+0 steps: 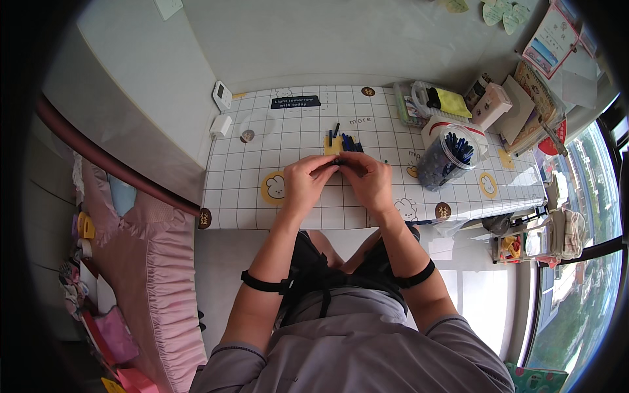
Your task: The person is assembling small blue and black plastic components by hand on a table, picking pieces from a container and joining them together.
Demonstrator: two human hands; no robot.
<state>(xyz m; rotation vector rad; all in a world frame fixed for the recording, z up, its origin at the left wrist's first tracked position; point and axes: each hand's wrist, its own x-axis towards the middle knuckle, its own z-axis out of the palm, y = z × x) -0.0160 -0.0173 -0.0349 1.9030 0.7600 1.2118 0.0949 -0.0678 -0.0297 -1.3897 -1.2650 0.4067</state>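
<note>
My left hand (304,182) and my right hand (372,186) meet over the front half of the table, fingertips pinched together. Between them shows a bit of a small dark piece (337,162); the fingers hide most of it, and its kind cannot be made out. Just beyond my fingers lies a small group of short dark-blue sticks (352,143), side by side. Two more dark sticks, one thin (337,130) and one shorter (331,138), lie to their left over a yellow patch. Right of my right hand stands a clear round tub (438,171) full of similar dark-blue sticks.
A white grid-patterned cloth (242,164) covers the table. At the back right are a clear bin (409,111) with a yellow packet (453,103), a pink box (491,105) and upright books (524,124). A white plug adapter (220,126) and a small white device (222,95) sit by the left wall.
</note>
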